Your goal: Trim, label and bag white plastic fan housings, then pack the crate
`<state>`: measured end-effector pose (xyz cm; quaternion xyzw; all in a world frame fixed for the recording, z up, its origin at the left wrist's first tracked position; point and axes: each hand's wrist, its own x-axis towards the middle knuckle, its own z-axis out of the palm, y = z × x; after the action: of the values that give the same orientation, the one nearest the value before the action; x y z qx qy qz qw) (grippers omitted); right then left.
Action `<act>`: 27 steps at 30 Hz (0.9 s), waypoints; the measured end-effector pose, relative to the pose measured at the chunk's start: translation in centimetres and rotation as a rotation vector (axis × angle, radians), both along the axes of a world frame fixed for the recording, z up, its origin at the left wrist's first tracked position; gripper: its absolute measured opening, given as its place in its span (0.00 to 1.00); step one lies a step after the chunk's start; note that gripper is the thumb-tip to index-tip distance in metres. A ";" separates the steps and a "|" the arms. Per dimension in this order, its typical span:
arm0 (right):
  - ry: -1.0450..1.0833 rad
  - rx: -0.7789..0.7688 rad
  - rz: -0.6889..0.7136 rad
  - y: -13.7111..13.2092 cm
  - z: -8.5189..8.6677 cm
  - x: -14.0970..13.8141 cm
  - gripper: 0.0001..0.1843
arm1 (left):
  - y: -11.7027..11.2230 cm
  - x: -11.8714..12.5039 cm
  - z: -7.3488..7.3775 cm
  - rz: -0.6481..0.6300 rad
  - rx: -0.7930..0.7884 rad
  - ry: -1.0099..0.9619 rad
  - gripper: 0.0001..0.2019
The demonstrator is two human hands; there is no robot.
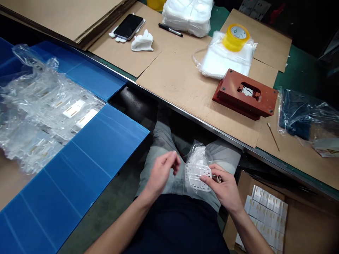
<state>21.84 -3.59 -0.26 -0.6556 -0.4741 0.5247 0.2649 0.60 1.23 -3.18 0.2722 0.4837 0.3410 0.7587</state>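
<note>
Holding a perforated white plastic piece [197, 176] over the lap, my right hand [225, 188] pinches its right edge between thumb and forefinger. A small dark item shows under the same fingers, too small for me to name. The piece lies roughly flat, holes upward, and a crumpled clear bag [197, 155] touches its far edge and rests on the knee. My left hand [161, 173] hovers just beside the piece without touching it, fingers loosely curled toward the thumb and gripping nothing that I can see.

To the left, a blue corrugated sheet [92, 165] carries a heap of clear bags [45, 106], several with white parts inside. Ahead lies the cardboard-covered bench [180, 81]. A red-brown fixture [245, 93] sits near its front edge with a small pale part seated in its recess. A yellow tape roll [235, 37] lies beyond the fixture on a stack of folded bags. At lower right, an open carton [266, 211] holds white pieces laid in close rows.

As to progress, I judge that the piece in hand is out of its bag, or nearly so. The rows in the carton suggest that a share of the lot is done, though part of the carton floor is bare. The heap on the blue sheet suggests that many bagged parts remain. Whether the part in the fixture is finished I cannot tell.
</note>
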 end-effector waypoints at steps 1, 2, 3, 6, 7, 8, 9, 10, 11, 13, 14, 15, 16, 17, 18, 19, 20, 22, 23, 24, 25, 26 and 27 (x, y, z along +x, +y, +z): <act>-0.018 0.017 0.020 0.0 0.2 -0.3 0.15 | 0.1 0.1 -1.0 0.068 -0.149 -0.011 0.17; -0.023 0.033 0.043 0.0 0.4 -0.7 0.15 | 0.1 0.4 -2.0 0.085 -0.283 -0.048 0.17; -0.013 0.043 0.075 0.0 0.5 -1.0 0.15 | 0.1 0.7 -2.8 0.070 -0.406 -0.110 0.19; 0.077 0.031 0.238 0.0 0.6 -1.0 0.11 | -0.2 2.0 -4.4 -0.062 -0.597 -0.320 0.27; 0.088 0.025 0.271 0.0 0.6 -0.6 0.09 | -0.3 2.4 -4.7 -0.080 -0.636 -0.386 0.27; 0.079 0.025 0.275 0.0 0.6 -0.1 0.10 | -0.5 2.6 -4.9 -0.074 -0.661 -0.441 0.27; 0.049 0.035 0.253 -0.1 0.7 0.6 0.11 | -0.5 2.7 -5.0 -0.051 -0.673 -0.485 0.27; 0.006 0.054 0.216 -0.2 0.9 1.3 0.11 | -0.6 2.8 -5.1 -0.016 -0.676 -0.522 0.28; -0.037 0.082 0.181 -0.3 1.3 2.0 0.11 | -0.6 2.8 -5.2 0.022 -0.674 -0.552 0.28; -0.100 0.163 0.152 -0.5 2.6 2.9 0.10 | -0.5 2.7 -5.5 0.093 -0.665 -0.601 0.31; -0.116 0.211 0.157 -0.7 3.4 3.1 0.10 | -0.4 2.7 -5.6 0.118 -0.661 -0.622 0.33; -0.125 0.261 0.165 -0.8 4.2 3.2 0.11 | -0.4 2.7 -5.8 0.136 -0.658 -0.642 0.34; -0.131 0.308 0.169 -1.0 4.9 3.2 0.13 | -0.4 2.8 -5.9 0.148 -0.657 -0.659 0.35; -0.136 0.346 0.161 -1.1 5.5 3.2 0.14 | -0.4 2.9 -6.0 0.157 -0.657 -0.672 0.35; -0.137 0.369 0.140 -1.2 5.9 3.3 0.15 | -0.4 3.1 -6.0 0.164 -0.656 -0.682 0.36; -0.127 0.371 0.102 -1.3 6.1 3.4 0.15 | -0.5 3.2 -6.0 0.173 -0.654 -0.686 0.35; -0.101 0.351 0.042 -1.3 5.9 3.6 0.15 | -0.5 3.3 -5.9 0.183 -0.651 -0.686 0.34; 0.002 0.288 -0.160 -1.2 4.8 4.2 0.11 | -0.7 3.3 -5.6 0.201 -0.641 -0.676 0.32; 0.064 0.258 -0.289 -1.1 3.9 4.4 0.09 | -0.8 3.2 -5.4 0.210 -0.632 -0.667 0.32; 0.120 0.224 -0.412 -0.9 2.9 4.5 0.08 | -0.9 3.1 -5.2 0.220 -0.617 -0.658 0.31; 0.164 0.180 -0.510 -0.8 1.8 4.5 0.09 | -1.0 3.0 -4.9 0.233 -0.597 -0.647 0.31; 0.201 0.118 -0.565 -0.7 0.8 4.3 0.11 | -1.0 2.9 -4.6 0.248 -0.570 -0.637 0.32; 0.246 0.035 -0.571 -0.7 -0.2 3.8 0.15 | -1.0 2.9 -4.2 0.266 -0.537 -0.627 0.32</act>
<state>25.65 -4.31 -0.44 -0.6892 -0.2442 0.4961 0.4682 3.51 0.23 -7.39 -0.1165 0.3322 0.3638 0.8624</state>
